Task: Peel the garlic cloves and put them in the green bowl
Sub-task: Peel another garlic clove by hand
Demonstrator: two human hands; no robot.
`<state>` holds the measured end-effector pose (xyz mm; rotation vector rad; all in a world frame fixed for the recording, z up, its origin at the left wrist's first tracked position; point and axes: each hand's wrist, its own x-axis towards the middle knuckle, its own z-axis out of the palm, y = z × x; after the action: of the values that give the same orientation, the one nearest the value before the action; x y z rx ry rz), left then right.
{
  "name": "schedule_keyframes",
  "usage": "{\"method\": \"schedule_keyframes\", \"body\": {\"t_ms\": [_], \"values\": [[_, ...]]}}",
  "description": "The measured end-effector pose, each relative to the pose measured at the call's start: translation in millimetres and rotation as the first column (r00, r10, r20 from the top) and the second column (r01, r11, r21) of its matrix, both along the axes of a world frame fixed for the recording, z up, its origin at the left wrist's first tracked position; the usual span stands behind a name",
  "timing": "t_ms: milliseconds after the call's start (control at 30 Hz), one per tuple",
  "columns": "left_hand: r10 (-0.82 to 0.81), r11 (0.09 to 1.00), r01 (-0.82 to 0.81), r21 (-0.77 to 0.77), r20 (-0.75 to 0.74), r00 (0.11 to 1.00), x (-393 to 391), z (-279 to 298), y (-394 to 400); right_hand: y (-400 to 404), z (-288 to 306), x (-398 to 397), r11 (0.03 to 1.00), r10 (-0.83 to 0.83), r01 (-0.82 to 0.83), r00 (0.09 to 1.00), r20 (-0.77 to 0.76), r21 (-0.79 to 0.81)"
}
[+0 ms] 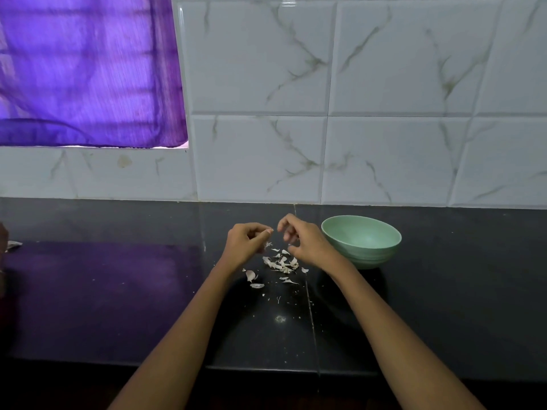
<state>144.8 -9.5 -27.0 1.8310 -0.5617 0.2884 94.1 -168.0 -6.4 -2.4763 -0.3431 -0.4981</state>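
Head view looks down on a dark, glossy stone countertop (429, 306) that meets a wall of pale marble-veined tiles (384, 69) along its far edge. Both forearms reach forward over the near edge, and the two hands hover close together above the middle of the countertop, apart from each other by a small gap. The left hand (247, 241) has its fingers curled inward with thumb and forefinger pinched together; something small seems to be held there, but whether it is a clove or a scrap of skin cannot be told. The right hand (299, 239) is loosely curled, fingers bent downward; what it holds, if anything, is not clear. Directly beneath and between the hands lies a scatter of garlic peels (281, 263), thin, papery, whitish flakes with curled edges, with one larger pale curved piece (250, 275) lying toward the near side under the left wrist. The green bowl (361, 241) stands just beside the right hand, toward the far edge; it is round, smooth and matte mint-coloured, and its visible inside looks bare. A purple curtain (88, 69) hangs at the far left, its colour mirrored in the polished surface below.
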Motion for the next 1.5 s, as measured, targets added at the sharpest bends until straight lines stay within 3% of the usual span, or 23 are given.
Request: {"method": "schedule_keyframes", "body": {"t_ms": [233,433,567,700,833,933,1067,1200,1400,1500], "values": [[-0.16,0.947,0.079,-0.312,-0.244,0.956,-6.4,9.3,-2.2,9.9,-3.3,-0.8,0.996,0.081,-0.082,0.996,0.026,0.036],[-0.164,0.894,0.0,-0.447,-0.327,0.931,-2.4,8.6,-0.9,2.8,-0.3,-5.8,0.99,-0.118,0.125,0.989,0.091,-0.072],[-0.171,0.906,0.014,-0.424,-0.335,0.927,-2.5,8.3,-0.7,7.8,3.2,-9.6,0.996,-0.089,0.088,0.99,0.105,0.015],[-0.179,0.901,0.021,-0.432,-0.327,0.928,-2.1,7.9,-1.3,6.5,-3.1,-5.2,0.987,-0.081,0.086,0.996,0.04,-0.133],[-0.02,0.892,-0.099,-0.44,-0.257,0.966,6.6,3.5,3.5,2.3,-1.4,-2.5,0.979,-0.193,0.197,0.977,0.089,-0.045],[0.122,0.931,-0.174,-0.321,-0.178,0.976,12.7,-2.2,7.8,7.0,1.1,-6.8,0.986,-0.165,0.166,0.982,0.093,-0.002],[0.158,0.968,-0.173,-0.181,-0.091,0.983,16.0,-5.3,7.6,12.8,-3.4,-5.9,0.977,-0.083,0.09,0.996,0.043,-0.192],[0.141,0.956,-0.176,-0.234,-0.158,0.977,15.7,-5.2,5.1,22.6,-6.4,-7.1,0.996,-0.015,0.017,0.999,0.029,-0.087],[0.188,0.945,-0.226,-0.235,-0.173,0.967,18.9,-8.3,7.4,47.3,-24.4,-5.1,0.943,0.077,-0.108,0.991,-0.112,-0.314],[0.173,0.935,-0.232,-0.269,-0.225,0.959,21.3,-9.8,8.5,50.2,-27.8,-1.0,0.963,0.133,-0.16,0.982,-0.132,-0.216]]}}
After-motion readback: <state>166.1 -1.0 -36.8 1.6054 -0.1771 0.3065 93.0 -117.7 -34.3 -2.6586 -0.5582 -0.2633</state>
